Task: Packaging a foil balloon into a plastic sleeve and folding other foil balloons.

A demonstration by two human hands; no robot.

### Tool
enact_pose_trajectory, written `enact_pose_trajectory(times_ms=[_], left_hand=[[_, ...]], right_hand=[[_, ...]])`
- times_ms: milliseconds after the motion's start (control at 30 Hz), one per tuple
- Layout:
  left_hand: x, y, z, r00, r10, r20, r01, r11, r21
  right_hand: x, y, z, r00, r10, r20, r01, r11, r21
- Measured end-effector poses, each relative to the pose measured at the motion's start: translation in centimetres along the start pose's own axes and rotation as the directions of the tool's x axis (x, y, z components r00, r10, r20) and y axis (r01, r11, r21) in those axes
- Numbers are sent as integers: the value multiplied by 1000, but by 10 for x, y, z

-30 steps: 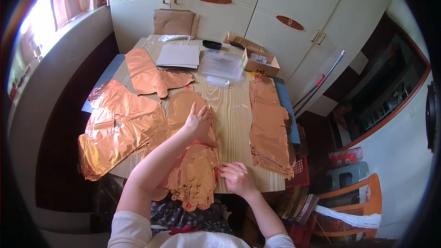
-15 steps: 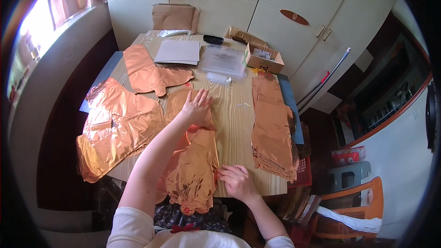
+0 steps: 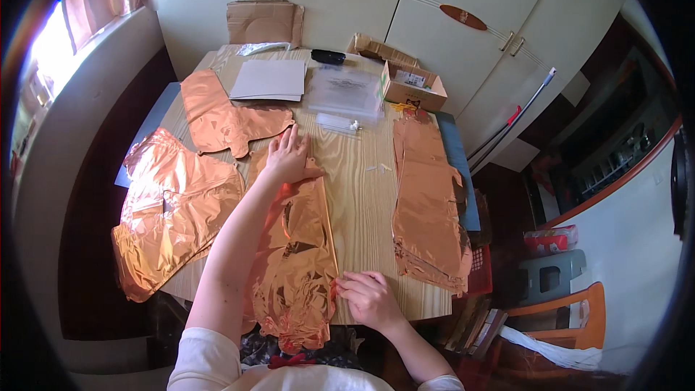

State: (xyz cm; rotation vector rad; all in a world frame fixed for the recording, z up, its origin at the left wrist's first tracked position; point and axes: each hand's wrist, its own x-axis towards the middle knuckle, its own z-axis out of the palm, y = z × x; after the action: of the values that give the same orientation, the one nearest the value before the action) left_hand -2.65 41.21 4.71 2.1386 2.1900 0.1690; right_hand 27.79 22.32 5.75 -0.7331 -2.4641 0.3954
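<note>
A copper-coloured foil balloon (image 3: 292,268), flat and wrinkled, runs lengthwise in front of me, its near end hanging past the table edge. My left hand (image 3: 288,158) lies with fingers stretched out on its far part, and my forearm covers some of its left side. At its right edge, close to the front of the table, my right hand (image 3: 367,297) has its fingers curled in and pinches the foil. To the left lies a shiny, creased foil balloon (image 3: 181,206), and beyond it a flat foil balloon (image 3: 217,116) with a bent shape.
A stack of flat foil balloons (image 3: 427,203) lies along the table's right side. Toward the back are white sheets (image 3: 268,80), a clear plastic bag (image 3: 342,92), a black case (image 3: 328,56) and an open cardboard box (image 3: 413,88). A wooden chair (image 3: 594,326) stands at the right.
My left hand has slid farther away along the balloon, and the foil under it lies flatter and more stretched out. The right hand stays at the right edge. The view has shifted slightly.
</note>
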Motion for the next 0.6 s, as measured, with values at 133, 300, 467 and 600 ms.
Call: enact_pose_trajectory(times_ms=[133, 300, 467, 600], left_hand=[[1, 3, -1, 999, 4, -40, -3, 999, 35], [-20, 6, -18, 968, 91, -234, -99, 995, -20], [-111, -4, -61, 966, 189, -178, -195, 981, -14], [-197, -25, -67, 991, 119, -62, -127, 981, -144]], right_hand=[[0, 1, 0, 1000, 1, -3, -1, 1000, -1], [2, 1, 0, 999, -21, -49, 23, 999, 26], [-3, 3, -1, 997, -5, -73, 11, 997, 81], [-7, -3, -5, 999, -15, -47, 16, 1000, 16]])
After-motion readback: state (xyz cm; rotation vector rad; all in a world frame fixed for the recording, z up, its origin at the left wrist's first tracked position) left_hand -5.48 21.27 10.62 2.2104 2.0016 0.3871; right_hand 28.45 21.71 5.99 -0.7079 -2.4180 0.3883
